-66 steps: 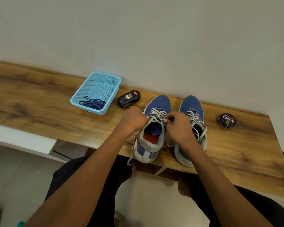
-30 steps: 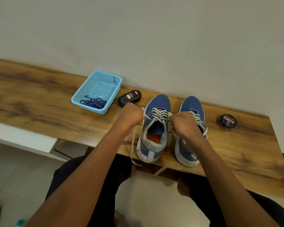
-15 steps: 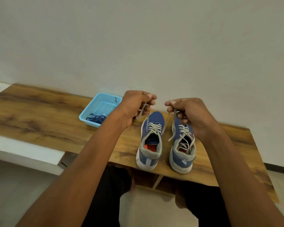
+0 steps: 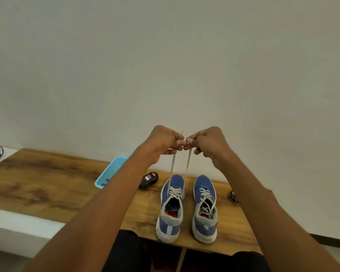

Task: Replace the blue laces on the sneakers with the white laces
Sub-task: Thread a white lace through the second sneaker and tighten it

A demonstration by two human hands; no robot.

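Both hands, left (image 4: 162, 141) and right (image 4: 208, 143), pinch the lace (image 4: 187, 165) ends, raised taut (nearly touching); uneven pulling could leave mismatched ends or tip the sneaker (image 4: 170, 209).

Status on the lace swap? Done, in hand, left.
Done: both sneakers carry white laces; the right sneaker sits laced, ends loose. In hand: left hand and right hand each pinch an end of the left sneaker's white lace, pulled up taut. Left: tying, apparently.
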